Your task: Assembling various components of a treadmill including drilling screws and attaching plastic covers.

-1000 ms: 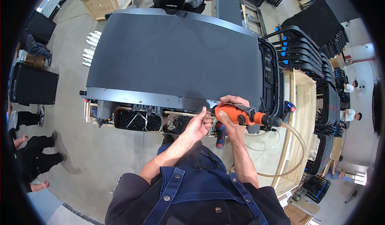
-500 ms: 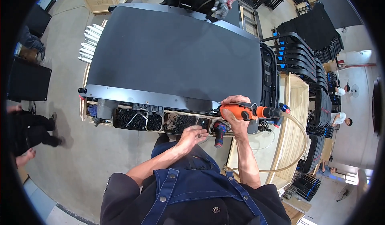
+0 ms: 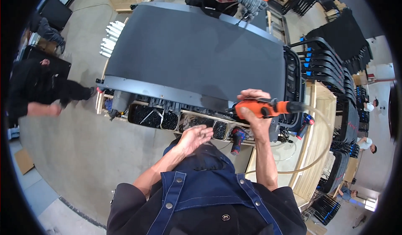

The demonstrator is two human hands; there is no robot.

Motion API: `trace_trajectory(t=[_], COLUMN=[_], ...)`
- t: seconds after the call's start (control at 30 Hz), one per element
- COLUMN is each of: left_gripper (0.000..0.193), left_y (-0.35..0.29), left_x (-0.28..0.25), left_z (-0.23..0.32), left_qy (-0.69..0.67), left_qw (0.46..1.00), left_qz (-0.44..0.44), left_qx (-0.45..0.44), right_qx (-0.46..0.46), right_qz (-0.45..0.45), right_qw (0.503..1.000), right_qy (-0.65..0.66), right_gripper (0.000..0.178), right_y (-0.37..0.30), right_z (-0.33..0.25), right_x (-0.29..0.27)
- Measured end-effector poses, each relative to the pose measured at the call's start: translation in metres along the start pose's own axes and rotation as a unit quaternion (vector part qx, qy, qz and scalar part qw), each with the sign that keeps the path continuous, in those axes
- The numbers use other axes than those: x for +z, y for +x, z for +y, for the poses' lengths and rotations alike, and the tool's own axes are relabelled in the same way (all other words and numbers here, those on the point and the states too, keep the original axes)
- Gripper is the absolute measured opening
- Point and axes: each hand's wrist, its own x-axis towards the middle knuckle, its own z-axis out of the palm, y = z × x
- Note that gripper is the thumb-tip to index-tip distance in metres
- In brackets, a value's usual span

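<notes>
My right hand (image 3: 256, 116) is wrapped round an orange air screwdriver (image 3: 273, 108) with a clear hose (image 3: 325, 130) at its back end. The tool lies sideways by the near edge of a large dark treadmill deck (image 3: 197, 54), its tip toward the left. My left hand (image 3: 195, 139) is palm up with fingers partly stretched, just in front of the parts bins; I see nothing in it. Those bins hold dark screws (image 3: 169, 120) and other small parts (image 3: 190, 123). Between my hands, a blue-and-black cordless driver (image 3: 238, 142) stands in the rack.
A co-worker's gloved hand (image 3: 252, 5) is at the deck's far edge. Stacked black frames (image 3: 324, 63) and a wooden crate (image 3: 312, 151) stand on the right. White rods (image 3: 109, 38) stick out on the left. Another person (image 3: 46, 90) is at the far left.
My left hand has drawn back from the bins and turned palm up. The screwdriver stays in my right hand. The view has shifted, and the person at left has moved nearer the table.
</notes>
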Motion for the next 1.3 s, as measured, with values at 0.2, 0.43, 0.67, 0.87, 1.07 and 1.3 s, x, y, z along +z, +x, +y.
trace_trajectory(t=[0.2,0.43,0.67,0.87,1.07,1.3], left_gripper=[0.025,0.021,0.024,0.027,0.023,0.019], left_y=[-0.018,-0.028,-0.03,-0.032,-0.038,-0.043], left_x=[0.006,0.006,0.018,0.008,0.001,-0.006], left_z=[0.006,0.006,0.015,0.035,0.07,0.124], left_qy=[-0.032,-0.046,-0.093,-0.134,-0.119,-0.168], left_qw=[0.993,0.993,0.984,0.98,0.975,0.975], left_qz=[-0.086,-0.011,0.051,0.065,0.085,0.072], left_qx=[0.072,0.112,0.142,0.132,0.165,0.124], right_qx=[0.024,0.049,0.077,0.073,0.026,-0.046], right_qz=[0.016,0.05,0.116,0.146,0.118,0.035], right_qw=[0.983,0.964,0.95,0.944,0.972,0.994], right_qy=[0.18,0.257,0.28,0.287,0.203,0.09], right_gripper=[0.049,0.048,0.047,0.046,0.048,0.049], right_y=[-0.011,-0.027,-0.031,-0.028,-0.014,0.009], right_z=[-0.002,0.005,0.022,0.029,0.026,0.014], right_x=[0.004,0.021,0.039,0.068,0.116,0.175])
